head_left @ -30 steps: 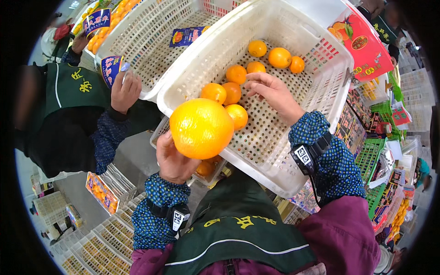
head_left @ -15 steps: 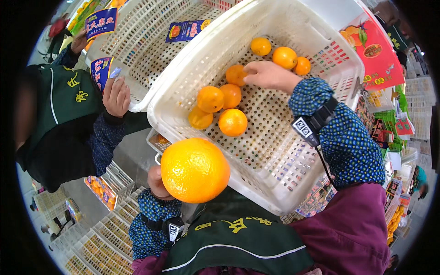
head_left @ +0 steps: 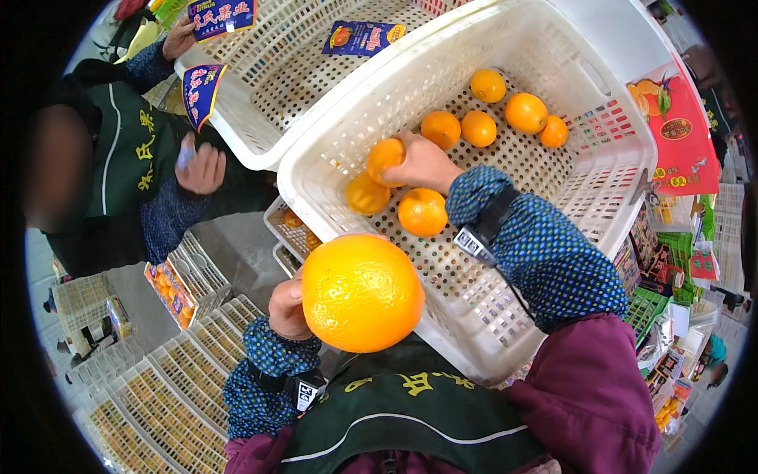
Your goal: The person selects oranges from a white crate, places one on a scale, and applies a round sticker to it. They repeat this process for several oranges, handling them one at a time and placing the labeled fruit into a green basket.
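My left hand (head_left: 288, 308) is closed around a large-looking orange (head_left: 363, 292), raised close to the camera in front of my apron. Most of its fingers are hidden behind the fruit. Inside the white plastic crate (head_left: 466, 316), my right hand (head_left: 426, 164) has its fingers and thumb around another orange (head_left: 385, 160) on the left side. Touching or close beside that fruit are an orange below it (head_left: 367, 194) and an orange nearer me (head_left: 422, 212). Several more lie toward the back, among them an orange (head_left: 526, 113) near the far right wall.
A second white crate (head_left: 264, 146) stands at the left, holding a blue printed packet (head_left: 363, 38). Beside it a co-worker (head_left: 118, 166) handles blue packets. Stacked crates of fruit (head_left: 166, 387) fill the lower left. A red printed box (head_left: 675, 134) sits at the right.
My right hand has moved left and nearer, from an orange in the middle to one at the crate's left side. My left hand still holds its orange. The co-worker's near hand has left one packet.
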`<state>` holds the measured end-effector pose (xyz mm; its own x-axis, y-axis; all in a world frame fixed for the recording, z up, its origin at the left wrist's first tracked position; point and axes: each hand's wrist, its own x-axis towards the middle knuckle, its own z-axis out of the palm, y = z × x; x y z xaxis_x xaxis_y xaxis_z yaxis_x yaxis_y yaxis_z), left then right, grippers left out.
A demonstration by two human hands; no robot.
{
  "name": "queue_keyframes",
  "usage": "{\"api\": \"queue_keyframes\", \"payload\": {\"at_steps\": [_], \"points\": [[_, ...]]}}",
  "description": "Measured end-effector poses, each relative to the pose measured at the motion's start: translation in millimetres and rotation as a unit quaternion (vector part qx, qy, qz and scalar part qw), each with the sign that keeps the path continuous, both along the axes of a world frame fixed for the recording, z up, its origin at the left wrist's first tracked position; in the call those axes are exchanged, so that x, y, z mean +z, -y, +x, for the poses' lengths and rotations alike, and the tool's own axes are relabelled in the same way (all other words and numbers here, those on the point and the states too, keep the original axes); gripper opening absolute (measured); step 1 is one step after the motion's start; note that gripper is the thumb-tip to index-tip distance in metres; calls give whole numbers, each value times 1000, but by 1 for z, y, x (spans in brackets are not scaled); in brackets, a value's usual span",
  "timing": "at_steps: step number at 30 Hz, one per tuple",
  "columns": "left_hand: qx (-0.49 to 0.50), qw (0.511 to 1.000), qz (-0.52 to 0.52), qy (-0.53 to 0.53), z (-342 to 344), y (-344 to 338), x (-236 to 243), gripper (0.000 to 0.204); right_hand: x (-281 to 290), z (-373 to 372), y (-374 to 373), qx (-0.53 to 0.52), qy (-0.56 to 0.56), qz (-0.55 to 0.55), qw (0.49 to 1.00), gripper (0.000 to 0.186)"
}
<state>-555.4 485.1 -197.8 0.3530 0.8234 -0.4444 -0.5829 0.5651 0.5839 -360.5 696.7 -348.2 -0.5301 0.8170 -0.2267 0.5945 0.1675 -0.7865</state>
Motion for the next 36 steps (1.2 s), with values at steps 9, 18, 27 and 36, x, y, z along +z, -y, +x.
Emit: {"api": "queue_keyframes", "payload": {"at_steps": [9,18,27,36], "points": [[-65,994,90,-1,0,-8,8,100,80,57,0,13,-280,-482,830,62],[-179,965,156,-115,17,-25,43,86,119,77,26,-38,-439,-475,762,60],[-253,868,316,-288,32,-40,43,86,122,81,33,-113,-431,-462,767,63],[-255,790,407,-382,53,-50,36,79,123,86,29,-71,-487,-539,683,76]]}}
